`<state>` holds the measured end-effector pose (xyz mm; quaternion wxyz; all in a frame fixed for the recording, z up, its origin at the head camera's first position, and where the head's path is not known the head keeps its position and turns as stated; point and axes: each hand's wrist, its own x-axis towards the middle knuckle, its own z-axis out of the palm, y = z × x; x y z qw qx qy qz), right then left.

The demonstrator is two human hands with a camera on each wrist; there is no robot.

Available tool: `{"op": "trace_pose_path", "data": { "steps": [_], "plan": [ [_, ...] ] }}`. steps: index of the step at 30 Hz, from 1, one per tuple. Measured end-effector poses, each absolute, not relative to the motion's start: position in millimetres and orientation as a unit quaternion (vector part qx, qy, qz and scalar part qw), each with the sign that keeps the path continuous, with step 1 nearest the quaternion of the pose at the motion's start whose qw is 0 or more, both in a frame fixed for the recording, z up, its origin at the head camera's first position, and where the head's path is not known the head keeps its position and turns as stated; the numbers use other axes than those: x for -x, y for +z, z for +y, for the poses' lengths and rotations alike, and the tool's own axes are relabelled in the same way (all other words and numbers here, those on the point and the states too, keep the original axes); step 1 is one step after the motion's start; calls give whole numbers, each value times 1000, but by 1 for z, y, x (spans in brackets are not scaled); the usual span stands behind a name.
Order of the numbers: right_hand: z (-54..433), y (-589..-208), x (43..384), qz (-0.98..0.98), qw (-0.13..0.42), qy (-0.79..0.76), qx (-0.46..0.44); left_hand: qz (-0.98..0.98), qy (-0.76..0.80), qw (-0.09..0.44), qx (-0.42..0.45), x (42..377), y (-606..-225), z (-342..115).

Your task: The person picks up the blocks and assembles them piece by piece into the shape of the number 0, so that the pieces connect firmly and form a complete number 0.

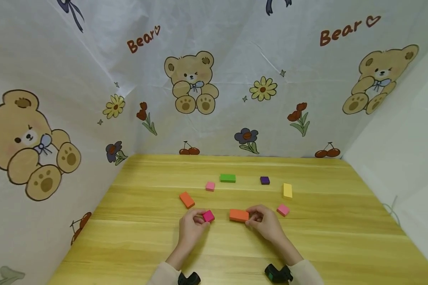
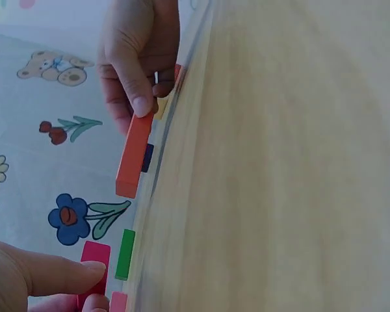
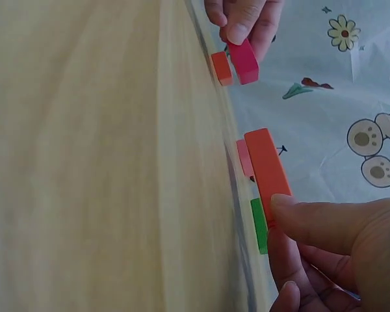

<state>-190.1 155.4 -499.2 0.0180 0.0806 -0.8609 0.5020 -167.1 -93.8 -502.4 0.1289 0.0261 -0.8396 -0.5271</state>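
Note:
Between its thumb and fingers my left hand (image 1: 191, 228) pinches a magenta block (image 1: 208, 216). My right hand (image 1: 265, 223) pinches a longer orange block (image 1: 239, 215) by its right end. A gap of bare wood separates the two held blocks, which sit side by side in the head view. In the right wrist view the orange block (image 3: 268, 169) points away from the thumb, and the magenta block (image 3: 244, 62) is farther off. The left wrist view shows the magenta block (image 2: 94, 270) under the left thumb, partly covered by it.
Around the hands, loose blocks form an arc on the wooden table (image 1: 135, 237): orange (image 1: 187, 200), pink (image 1: 210, 186), green (image 1: 228, 178), purple (image 1: 265, 180), yellow (image 1: 287, 191) and another pink (image 1: 283, 210). A bear-print cloth (image 1: 228, 130) hangs behind the table's far edge.

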Motion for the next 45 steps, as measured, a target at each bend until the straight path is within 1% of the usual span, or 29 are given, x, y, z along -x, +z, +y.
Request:
{"op": "trace_pose_path", "data": {
  "steps": [5, 10, 14, 22, 31, 40, 45],
  "plan": [
    [158, -496, 179, -863, 2, 497, -87, -837, -534, 119, -2, 157, -497, -93],
    [158, -490, 163, -867, -21, 490, -87, -831, -547, 95, 13, 148, -497, -90],
    [157, -491, 152, -862, -36, 493, -113, -833, -548, 81, 18, 141, -499, -89],
    [156, -492, 137, -852, -69, 502, -133, -829, -556, 64, 18, 131, -505, -91],
    [156, -493, 134, -846, -70, 504, -157, -832, -549, 74, 23, 130, -506, -93],
    [160, -499, 133, -834, -98, 511, -185, -829, -555, 61, 23, 127, -507, -92],
    [159, -499, 135, -838, -98, 499, -196, -832, -551, 58, 29, 127, -507, -90]
  ]
}}
